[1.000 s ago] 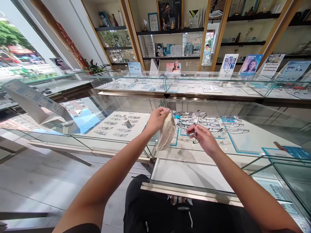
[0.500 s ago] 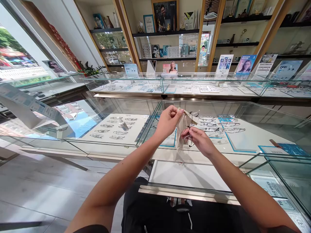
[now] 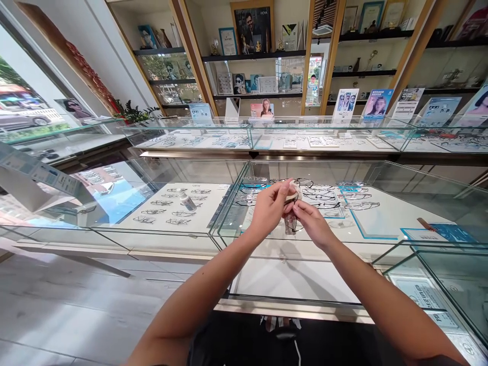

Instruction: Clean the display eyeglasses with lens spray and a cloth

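Above the glass display case, my left hand [image 3: 270, 207] is closed on a pale cleaning cloth [image 3: 294, 190], its fingers pressed against the upper part of a pair of thin dark-framed eyeglasses [image 3: 299, 229]. My right hand [image 3: 313, 222] pinches the same eyeglasses near the middle of the frame. One lens hangs below the fingers; the other is mostly hidden by my left hand and the cloth. A small white spray bottle [image 3: 186, 200] stands on the glass to the left of my hands.
Rows of eyeglasses [image 3: 179, 213] lie inside the glass display case [image 3: 267, 239] under my hands. A second glass counter [image 3: 209, 148] runs across behind it, with upright cards on top. A tilted white display stand [image 3: 46, 178] is at the left, and another glass case [image 3: 450, 274] at the lower right.
My left hand has moved down and closed with the cloth over the upper part of the eyeglasses; before, it held the cloth hanging beside them. The view has shifted slightly.
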Demonstrator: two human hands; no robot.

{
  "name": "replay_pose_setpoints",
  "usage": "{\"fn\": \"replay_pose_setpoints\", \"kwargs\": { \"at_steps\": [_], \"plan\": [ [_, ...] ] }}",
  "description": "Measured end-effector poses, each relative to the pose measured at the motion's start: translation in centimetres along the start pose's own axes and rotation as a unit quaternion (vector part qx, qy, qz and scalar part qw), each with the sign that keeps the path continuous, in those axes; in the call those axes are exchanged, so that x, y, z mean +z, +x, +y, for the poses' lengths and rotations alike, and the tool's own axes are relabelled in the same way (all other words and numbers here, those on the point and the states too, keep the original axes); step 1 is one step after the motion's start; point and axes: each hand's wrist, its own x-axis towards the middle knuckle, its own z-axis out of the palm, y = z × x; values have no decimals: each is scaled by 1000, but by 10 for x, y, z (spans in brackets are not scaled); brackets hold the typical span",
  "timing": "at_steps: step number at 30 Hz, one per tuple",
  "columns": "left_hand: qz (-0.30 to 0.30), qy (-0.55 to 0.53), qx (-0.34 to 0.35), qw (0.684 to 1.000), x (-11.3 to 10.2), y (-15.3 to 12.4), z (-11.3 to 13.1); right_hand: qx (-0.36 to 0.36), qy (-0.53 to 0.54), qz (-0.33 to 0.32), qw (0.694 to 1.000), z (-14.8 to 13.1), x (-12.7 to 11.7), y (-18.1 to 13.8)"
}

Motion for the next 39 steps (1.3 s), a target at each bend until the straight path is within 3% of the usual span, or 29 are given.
{"fn": "replay_pose_setpoints", "kwargs": {
  "at_steps": [4,8,10,15,20,26,29,34,39],
  "plan": [
    [36,-97,-51,993,1,5,-7,-8,-11,-20,1000,-2,0,1],
    [36,-172,-108,978,-2,9,-10,-21,-31,-40,999,-7,-3,1],
    [-2,-164,-135,977,-5,9,-10,-20,-40,-46,998,-9,-5,1],
    [-167,-158,-150,962,-12,11,-12,-2,-30,-67,997,-13,-9,2],
    [-228,-233,-154,933,-12,14,-19,28,42,-86,995,-14,-9,4],
    [-273,-249,-149,917,-16,14,-25,65,68,-107,990,-14,-10,4],
    [-266,-242,-131,924,-16,11,-26,52,57,-122,990,-12,-10,4],
    [-191,-231,-104,948,-5,6,-30,21,12,-115,993,-7,-10,4],
    [-133,-229,-122,957,1,3,-37,27,-48,-96,994,-7,-10,2]
  ]
}}
